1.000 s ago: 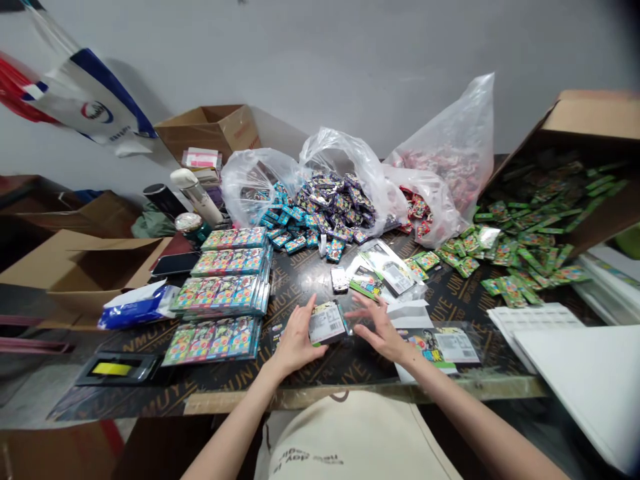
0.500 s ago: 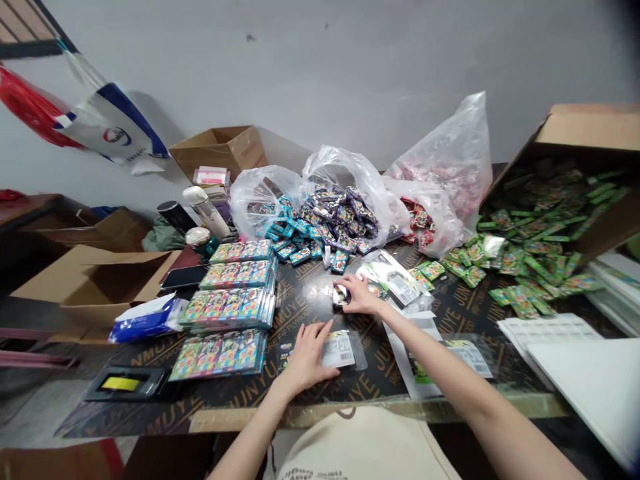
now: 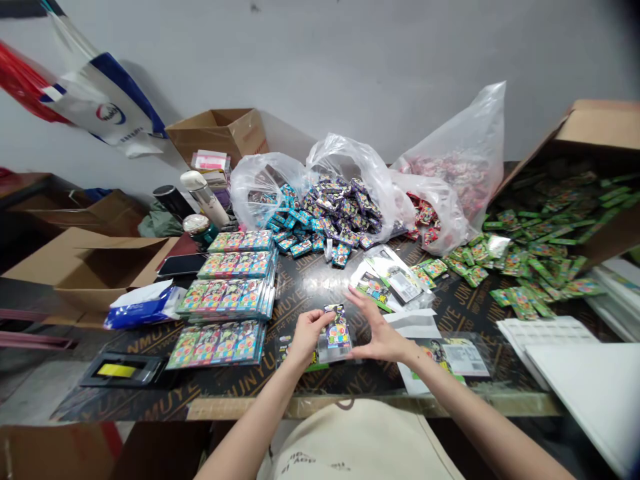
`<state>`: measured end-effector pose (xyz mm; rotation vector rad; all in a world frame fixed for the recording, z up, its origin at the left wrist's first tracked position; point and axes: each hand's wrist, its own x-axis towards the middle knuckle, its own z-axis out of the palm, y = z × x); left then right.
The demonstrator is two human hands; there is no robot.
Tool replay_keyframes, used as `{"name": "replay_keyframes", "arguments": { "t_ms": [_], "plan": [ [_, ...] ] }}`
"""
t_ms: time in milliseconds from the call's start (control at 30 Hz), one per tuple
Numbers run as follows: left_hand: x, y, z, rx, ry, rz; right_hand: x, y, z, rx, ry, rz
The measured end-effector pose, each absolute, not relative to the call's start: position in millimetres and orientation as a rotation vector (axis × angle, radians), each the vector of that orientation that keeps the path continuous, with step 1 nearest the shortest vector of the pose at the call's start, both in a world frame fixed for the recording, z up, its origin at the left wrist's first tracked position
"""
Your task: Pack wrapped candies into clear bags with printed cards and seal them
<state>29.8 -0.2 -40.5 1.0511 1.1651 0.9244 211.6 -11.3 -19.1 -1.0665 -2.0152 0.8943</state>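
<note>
Dark packet in the left fingers, right hand spread beside it

In the head view, the left hand [image 3: 304, 337] pinches a small, dark rectangular packet with bright multicoloured print [image 3: 338, 335] at its upper-left edge. Half a second ago the right hand was on a small dark bundle farther up the black, tan-lettered worktop [image 3: 305, 287]. That spot is bare now, so this packet is presumably that bundle, and the work looks to be at positioning it. The right hand [image 3: 384, 339] stands at the packet's 3 o'clock, fingers spread; whether its thumb touches cannot be told.

Open room lies at the packet's 11 to 12 o'clock, up to the loose heap of dark purple packets [image 3: 345, 210]. Clear-sleeved white and green cards [image 3: 400, 283] crowd 1 o'clock, and shiny stacks of multicoloured packs [image 3: 220, 341] bound 9 o'clock. The pale front edge strip [image 3: 240, 407] runs near, at 6 o'clock.
</note>
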Motion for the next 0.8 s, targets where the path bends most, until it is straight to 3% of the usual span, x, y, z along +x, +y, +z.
{"name": "replay_keyframes", "arguments": {
  "t_ms": [167, 333, 433, 700, 800],
  "plan": [
    [28, -3, -37, 1.168, 1.137, 0.875, 218, -16, -21, -1.088, -2.184, 0.542],
    [10, -18, -46, 2.079, 1.218, 0.547, 247, -17, -43, -1.374, -2.158, 0.382],
    [6, -24, -55, 2.317, 1.274, 0.383, 255, -27, -51, -1.414, -2.211, 0.421],
    [11, -20, -54, 2.320, 1.141, 0.513, 257, -34, -45, -1.242, -2.137, 0.805],
    [12, -18, -53, 2.266, 1.169, 0.553, 260, -30, -45, -1.259, -2.064, 0.767]
  ]
}}
